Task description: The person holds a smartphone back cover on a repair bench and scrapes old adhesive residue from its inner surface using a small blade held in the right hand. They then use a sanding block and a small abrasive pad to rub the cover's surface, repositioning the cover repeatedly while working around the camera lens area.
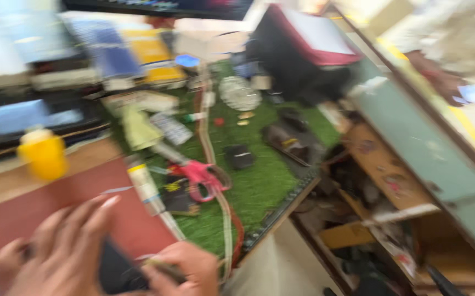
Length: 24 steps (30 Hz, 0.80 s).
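The picture is heavily blurred by motion. My left hand (56, 249) lies at the bottom left with fingers spread over a dark flat object (114, 268) on a red mat (84, 203). Close beside it, my right hand (185, 268) is curled around a thin dark tool whose kind I cannot tell. Just beyond the hands, on the green turf mat (259, 186), lie pink-handled scissors (202, 178) and a white tube (144, 183).
A yellow bottle (43, 153) stands at the left. Small dark parts, cables, a round white disc (239, 93) and boxes crowd the turf and the back. A black-and-red case (303, 49) sits far right. Open wooden shelves (380, 181) full of clutter drop away right.
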{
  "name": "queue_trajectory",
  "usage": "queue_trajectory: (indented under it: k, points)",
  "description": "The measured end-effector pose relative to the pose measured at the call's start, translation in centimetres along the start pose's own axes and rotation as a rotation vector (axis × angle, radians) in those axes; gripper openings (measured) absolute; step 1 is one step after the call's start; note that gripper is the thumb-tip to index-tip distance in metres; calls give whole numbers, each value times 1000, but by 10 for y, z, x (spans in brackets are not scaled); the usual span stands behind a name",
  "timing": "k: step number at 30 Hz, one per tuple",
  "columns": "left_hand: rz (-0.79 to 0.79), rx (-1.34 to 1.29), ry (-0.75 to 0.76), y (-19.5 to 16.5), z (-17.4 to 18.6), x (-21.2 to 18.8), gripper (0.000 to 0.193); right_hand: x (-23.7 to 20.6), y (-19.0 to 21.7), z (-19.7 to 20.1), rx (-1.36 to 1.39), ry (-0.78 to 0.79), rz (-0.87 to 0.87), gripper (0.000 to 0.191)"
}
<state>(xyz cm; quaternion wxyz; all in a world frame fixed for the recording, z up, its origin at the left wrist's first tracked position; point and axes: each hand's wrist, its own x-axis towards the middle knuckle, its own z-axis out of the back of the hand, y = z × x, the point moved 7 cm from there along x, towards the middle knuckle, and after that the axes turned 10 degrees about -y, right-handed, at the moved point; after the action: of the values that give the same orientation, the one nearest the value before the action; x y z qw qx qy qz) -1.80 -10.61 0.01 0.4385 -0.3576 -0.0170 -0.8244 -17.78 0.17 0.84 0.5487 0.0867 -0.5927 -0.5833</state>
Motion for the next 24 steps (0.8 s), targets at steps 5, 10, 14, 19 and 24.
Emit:
queue_trajectory:
  k: [5, 10, 14, 19, 24]
  points:
    - [-167, -60, -287, 1, -21, -4, 31, -7, -20, 4, -65, 6, 18, 17]
    - [-262, -104, -276, -7, -57, -3, 30, -21, -51, 6, -27, 0, 29, 17]
    - [-182, -167, -144, -2, -81, 13, 31, -34, -78, 4, 39, 4, -50, 10]
    - [-290, -72, 62, 2, -97, 29, 35, -38, -93, -1, 91, 59, -108, 7]
    - [-274, -113, 118, 8, -102, 35, 34, -41, -96, 3, 104, 56, -134, 7]
